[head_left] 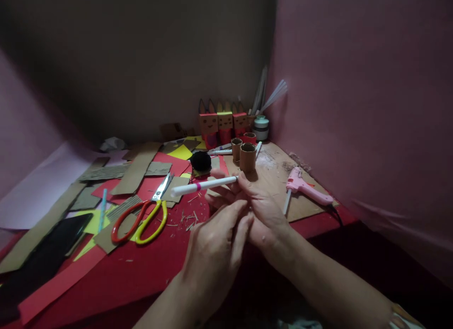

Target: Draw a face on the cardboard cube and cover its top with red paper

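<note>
A slim white marker pen [208,184] with a magenta band slants up to the right above the table's front edge. Its right end lies between the thumb and fingers of my right hand [264,215], which is turned partly palm up. Tucked against that palm is my left hand [215,244], its fingers bent and pressed together; whatever they hold, if anything, is hidden. To the left lie scissors [162,223] with red and yellow handles, blades pointing away. Just beyond the hands stand brown cardboard tubes [247,158], and a black ball-like thing [200,161] sits near them.
A pink glue gun [307,187] lies on a board [271,178] at right. Cardboard strips [136,168], coloured paper [180,152] and a dark flat object [53,248] cover the left. Box-headed figures with ears [208,123] and a lidded jar [261,127] stand behind, near the walls.
</note>
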### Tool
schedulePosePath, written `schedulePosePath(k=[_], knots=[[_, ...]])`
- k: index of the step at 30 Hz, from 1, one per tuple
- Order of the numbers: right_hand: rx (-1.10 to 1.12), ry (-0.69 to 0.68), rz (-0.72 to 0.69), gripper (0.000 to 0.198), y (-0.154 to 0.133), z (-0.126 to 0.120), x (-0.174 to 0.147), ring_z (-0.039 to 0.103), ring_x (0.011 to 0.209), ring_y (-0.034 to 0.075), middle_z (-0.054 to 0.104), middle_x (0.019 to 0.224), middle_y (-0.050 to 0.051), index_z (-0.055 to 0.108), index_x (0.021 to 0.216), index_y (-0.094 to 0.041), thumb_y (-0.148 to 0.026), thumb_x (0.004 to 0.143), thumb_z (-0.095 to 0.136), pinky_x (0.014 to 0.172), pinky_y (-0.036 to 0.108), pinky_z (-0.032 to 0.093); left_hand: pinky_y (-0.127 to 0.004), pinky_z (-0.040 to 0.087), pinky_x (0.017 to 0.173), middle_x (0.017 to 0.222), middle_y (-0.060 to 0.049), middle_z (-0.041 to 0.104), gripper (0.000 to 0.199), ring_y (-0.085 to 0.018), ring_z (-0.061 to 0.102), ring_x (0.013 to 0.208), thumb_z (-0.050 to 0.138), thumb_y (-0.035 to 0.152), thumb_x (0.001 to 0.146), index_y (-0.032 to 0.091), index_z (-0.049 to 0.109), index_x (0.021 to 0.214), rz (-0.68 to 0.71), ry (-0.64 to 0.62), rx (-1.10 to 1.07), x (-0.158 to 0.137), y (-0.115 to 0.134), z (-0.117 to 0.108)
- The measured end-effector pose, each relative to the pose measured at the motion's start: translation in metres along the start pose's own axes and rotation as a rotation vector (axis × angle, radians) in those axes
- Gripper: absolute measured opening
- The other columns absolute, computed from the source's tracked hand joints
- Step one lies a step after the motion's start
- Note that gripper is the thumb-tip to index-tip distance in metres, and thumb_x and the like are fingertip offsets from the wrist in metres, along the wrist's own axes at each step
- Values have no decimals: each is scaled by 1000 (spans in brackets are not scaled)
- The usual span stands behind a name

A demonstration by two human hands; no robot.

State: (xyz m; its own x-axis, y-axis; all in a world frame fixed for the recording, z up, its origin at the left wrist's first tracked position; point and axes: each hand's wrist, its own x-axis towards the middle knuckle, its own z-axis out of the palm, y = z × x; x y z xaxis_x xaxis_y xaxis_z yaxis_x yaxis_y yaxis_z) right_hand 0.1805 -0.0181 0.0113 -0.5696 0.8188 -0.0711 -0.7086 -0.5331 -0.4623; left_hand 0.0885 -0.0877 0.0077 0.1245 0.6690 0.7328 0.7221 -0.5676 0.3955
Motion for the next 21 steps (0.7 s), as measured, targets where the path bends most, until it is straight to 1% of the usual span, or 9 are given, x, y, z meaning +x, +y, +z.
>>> schedulePosePath(k=[3,6,8,10,11,13,15,18,21], knots=[[-34,-35,-48,32,4,-1,-2,75,90,17,81,105,5,77,88,-18,-32,103,53,97,36,59,-16,57,69,85,-6,81,16,-14,78,73,57,9,94,11,72,98,-3,11,-33,4,-2,4],[-57,-89,-3,26,5,-6,-1,75,88,18,81,95,5,76,94,-18,-35,101,57,95,36,59,-16,54,60,75,-2,76,14,-11,71,62,57,7,91,14,69,89,6,2,-60,5,0,-1],[-44,-88,9,25,3,-8,1,75,87,16,81,95,4,76,96,-18,-36,100,58,94,32,59,-14,51,57,70,3,71,14,-8,66,57,59,7,90,17,66,85,-40,-40,-112,4,2,-6],[-12,-68,-38,22,0,-8,3,74,89,16,81,99,3,75,92,-20,-33,99,60,93,32,59,-13,51,59,70,6,69,15,-7,65,58,60,6,90,20,66,86,-65,-111,-192,2,5,-11],[0,-58,-66,21,-1,-8,3,74,90,16,82,101,3,75,90,-20,-32,99,60,92,33,60,-12,51,61,72,5,70,15,-7,65,60,60,7,91,20,67,88,-44,-134,-214,0,6,-13],[11,-42,-103,22,-3,-7,5,75,90,17,82,100,4,73,84,-21,-29,99,59,89,35,61,-14,52,63,76,3,73,15,-8,68,64,59,8,94,19,68,94,26,-142,-189,-3,7,-13],[3,-31,-120,22,-2,-6,7,75,90,18,82,98,4,71,81,-21,-28,98,59,86,34,61,-16,52,62,76,1,74,15,-9,69,65,55,8,97,17,67,97,88,-105,-109,-7,8,-9],[-32,-12,-173,17,2,-9,10,74,89,18,82,97,4,68,78,-22,-29,93,65,84,34,60,-21,50,56,73,-2,72,15,-12,68,60,52,8,99,14,65,97,148,-83,-1,-14,8,-1],[-68,7,-241,15,6,-10,12,74,83,20,82,93,3,65,77,-23,-30,89,69,82,39,59,-28,44,48,64,-4,65,16,-16,61,52,50,5,96,9,64,103,275,-58,120,-17,11,4]])
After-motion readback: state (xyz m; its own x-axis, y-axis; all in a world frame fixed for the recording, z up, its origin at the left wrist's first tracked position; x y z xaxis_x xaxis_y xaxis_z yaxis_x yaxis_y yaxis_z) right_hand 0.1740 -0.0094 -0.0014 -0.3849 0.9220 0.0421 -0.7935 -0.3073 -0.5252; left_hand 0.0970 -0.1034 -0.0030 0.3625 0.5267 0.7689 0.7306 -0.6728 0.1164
